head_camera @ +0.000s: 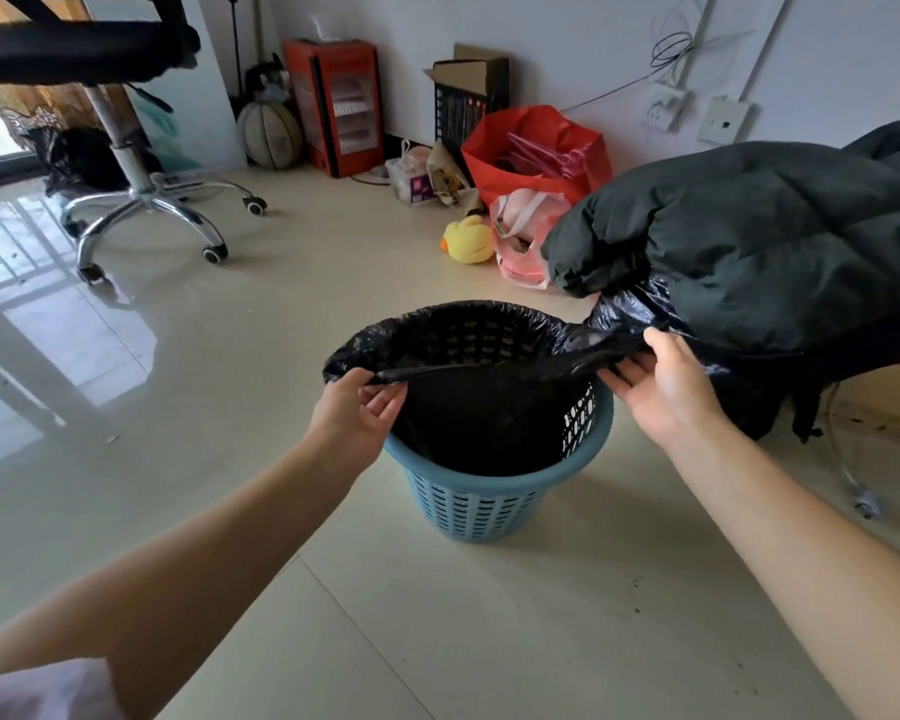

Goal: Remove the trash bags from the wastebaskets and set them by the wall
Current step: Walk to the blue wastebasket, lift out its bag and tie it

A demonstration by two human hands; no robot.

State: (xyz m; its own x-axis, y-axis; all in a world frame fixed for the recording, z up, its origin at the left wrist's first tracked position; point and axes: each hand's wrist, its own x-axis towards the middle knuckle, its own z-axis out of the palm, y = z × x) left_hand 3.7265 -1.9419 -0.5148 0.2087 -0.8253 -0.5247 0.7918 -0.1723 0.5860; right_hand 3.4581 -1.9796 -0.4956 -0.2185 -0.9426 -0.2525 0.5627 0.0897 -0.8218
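A blue plastic wastebasket (481, 506) stands on the tiled floor in front of me, lined with a black trash bag (468, 335). The bag's near edge is lifted off the rim and stretched taut between my hands; its far edge still wraps the far rim. My left hand (357, 413) pinches the bag's edge at the basket's left side. My right hand (663, 379) grips the bunched edge at the right side, thumb on top. The inside of the bag is dark and its contents cannot be made out.
A black padded jacket (749, 241) hangs over a chair at the right, just above my right hand. Along the far wall sit a red bag (536, 153), a pink bag, a yellow duck toy (468, 240), a cardboard box and a red cabinet (339, 103). An office chair (141, 194) stands at the left.
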